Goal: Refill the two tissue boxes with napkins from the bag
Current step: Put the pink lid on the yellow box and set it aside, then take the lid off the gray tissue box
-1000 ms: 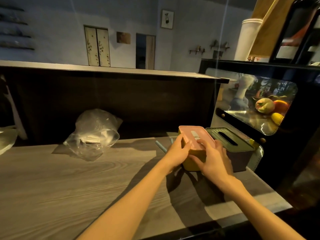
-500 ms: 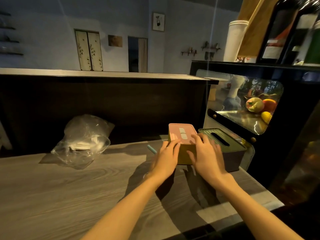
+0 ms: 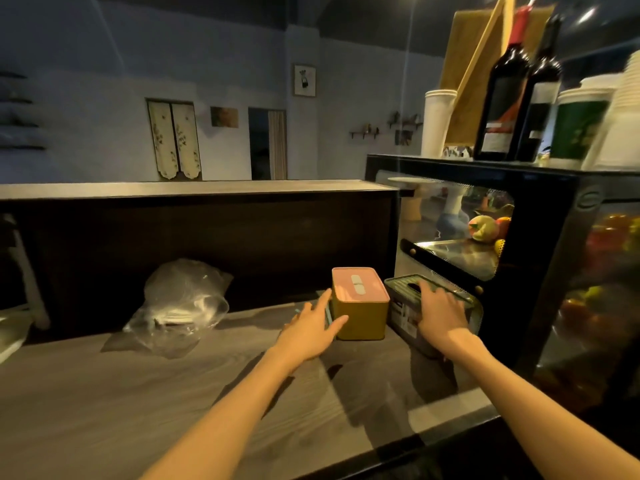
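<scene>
- Pink-lidded, mustard plastic box (image 3: 360,304) sits on the wood-grain counter (image 3: 104,393), touching the grey box (image 3: 412,306); both look rigid, light, best gripped by their side walls.
- Left hand (image 3: 311,330) spread beside the mustard box; right hand (image 3: 441,315) flat on the grey lid.
- Crinkly clear bag (image 3: 180,306) of napkins, limp and slippery, lies well apart, to the left.

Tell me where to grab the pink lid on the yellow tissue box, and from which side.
Take the pink lid by its two long edges, coming from above and the near side. It sits flat as a shallow cap on the upright yellow tissue box, with its rim overhanging slightly. The left hand already reaches the left wall; the dark tissue box crowds the right edge, so probably pinch with fingertips only.
</scene>
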The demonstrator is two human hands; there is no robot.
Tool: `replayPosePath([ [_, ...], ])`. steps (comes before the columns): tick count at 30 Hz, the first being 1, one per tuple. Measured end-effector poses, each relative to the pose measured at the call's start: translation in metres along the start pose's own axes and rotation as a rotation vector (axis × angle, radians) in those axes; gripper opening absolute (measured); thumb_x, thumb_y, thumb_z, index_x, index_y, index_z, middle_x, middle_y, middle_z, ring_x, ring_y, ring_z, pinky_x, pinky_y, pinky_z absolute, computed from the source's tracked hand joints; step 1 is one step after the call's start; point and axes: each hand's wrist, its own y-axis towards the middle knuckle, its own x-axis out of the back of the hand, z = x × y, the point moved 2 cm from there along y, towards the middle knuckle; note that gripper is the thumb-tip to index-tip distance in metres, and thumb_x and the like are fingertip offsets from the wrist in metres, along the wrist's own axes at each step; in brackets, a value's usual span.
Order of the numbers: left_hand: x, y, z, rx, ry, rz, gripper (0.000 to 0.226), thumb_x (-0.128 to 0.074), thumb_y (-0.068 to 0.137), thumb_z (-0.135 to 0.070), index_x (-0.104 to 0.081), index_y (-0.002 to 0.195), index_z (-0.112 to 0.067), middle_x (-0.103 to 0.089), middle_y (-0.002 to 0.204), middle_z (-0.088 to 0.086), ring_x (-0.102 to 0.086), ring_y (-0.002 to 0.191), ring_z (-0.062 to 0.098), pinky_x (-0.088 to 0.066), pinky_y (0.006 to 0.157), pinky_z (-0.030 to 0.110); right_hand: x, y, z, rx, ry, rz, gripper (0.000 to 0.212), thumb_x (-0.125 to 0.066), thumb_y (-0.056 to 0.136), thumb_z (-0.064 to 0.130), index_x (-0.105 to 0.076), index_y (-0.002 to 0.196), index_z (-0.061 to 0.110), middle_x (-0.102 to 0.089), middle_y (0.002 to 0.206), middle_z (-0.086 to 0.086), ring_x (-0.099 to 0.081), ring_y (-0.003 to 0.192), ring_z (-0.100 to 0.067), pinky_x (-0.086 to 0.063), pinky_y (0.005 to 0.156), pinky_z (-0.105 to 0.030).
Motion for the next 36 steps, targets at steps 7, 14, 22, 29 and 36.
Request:
replayPosePath([
  [7,0.051,-0.035,0.017,-0.010,0.049,-0.056,0.077,-0.053,0.094,-0.063,-0.027,0.155,-0.023,-0.046,0.148,0.010,-0.053,0.129,0.026,-0.049,0.103,0.043,0.054,-0.021,0.015,0.032,0.084,-0.150,0.071,-0.072,0.089,0.015,-0.034,0.149,0.011,-0.053,0.132,-0.021,-0.048,0.125,-0.039,-0.041,0.106,-0.045],
  [14,0.102,-0.073,0.033,-0.060,-0.132,-0.115,0.082,-0.073,0.084,-0.052,-0.036,0.150,-0.020,-0.052,0.140,0.004,-0.058,0.117,0.019,-0.051,0.097,0.034,0.113,-0.053,0.069,0.292,0.292,-0.146,0.079,-0.077,0.087,0.015,-0.035,0.154,0.018,-0.049,0.142,-0.014,-0.044,0.133,-0.032,-0.043,0.110,-0.045],
  [22,0.124,-0.142,0.099,-0.110,-0.536,-0.142,0.098,-0.093,0.064,-0.032,-0.036,0.145,-0.031,-0.052,0.137,-0.017,-0.051,0.125,-0.003,-0.044,0.110,0.030,0.107,-0.116,0.153,0.827,0.456,0.276,0.060,-0.074,0.091,0.017,-0.051,0.146,0.029,-0.053,0.132,0.011,-0.050,0.121,-0.005,-0.043,0.095,-0.015],
  [29,0.097,-0.207,0.170,0.061,-0.586,-0.120,0.108,-0.098,0.054,-0.026,-0.036,0.143,-0.025,-0.056,0.135,-0.011,-0.056,0.119,-0.003,-0.049,0.103,0.024,0.070,-0.157,0.210,1.027,0.284,0.461,0.063,-0.079,0.088,0.020,-0.051,0.145,0.024,-0.058,0.138,0.003,-0.056,0.123,-0.013,-0.048,0.099,-0.024],
  [36,0.085,-0.219,0.178,0.055,-0.633,-0.113,0.110,-0.095,0.063,-0.017,-0.024,0.145,-0.030,-0.052,0.135,-0.013,-0.056,0.119,-0.001,-0.049,0.085,0.008,0.060,-0.183,0.259,0.946,0.437,0.492,0.062,-0.076,0.084,0.057,-0.063,0.133,0.023,-0.067,0.127,0.002,-0.062,0.106,-0.011,-0.053,0.088,-0.025],
])
